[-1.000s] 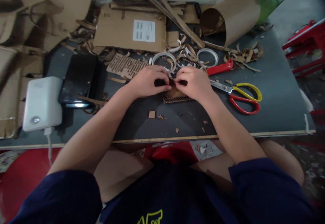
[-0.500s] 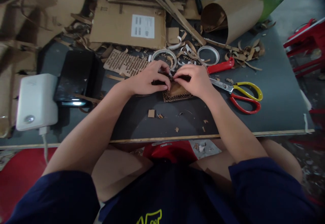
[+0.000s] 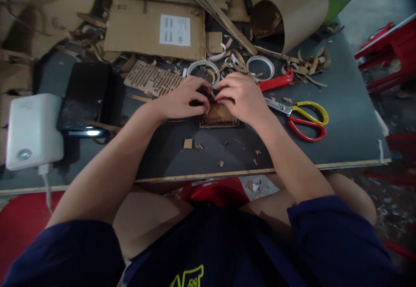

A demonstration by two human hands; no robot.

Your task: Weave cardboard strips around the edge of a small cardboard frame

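Note:
A small block of layered corrugated cardboard [image 3: 221, 112] lies flat on the dark table, its fluted near edge facing me. My left hand [image 3: 186, 99] is at its left and far side, thumb against the top and fingers curled round the far left corner. From the right, my right hand [image 3: 242, 96] arches over the block, its thumb and fingertips pinched together at the far edge. What is between those fingertips is hidden by the fingers. Both hands are close together, with a roll of tape [image 3: 189, 69] just behind them.
Scissors [image 3: 286, 108] with yellow and red handles and a red-handled tool [image 3: 277, 81] lie to the right. A slotted cardboard sheet [image 3: 151, 79], a labelled cardboard panel [image 3: 136, 31] and scraps fill the back. A white power bank [image 3: 35, 131] and a black device [image 3: 86, 92] stand left.
The whole view has shifted slightly, so things sit further left. My right-hand fingers have moved a little at the block's far edge, and more of its top shows.

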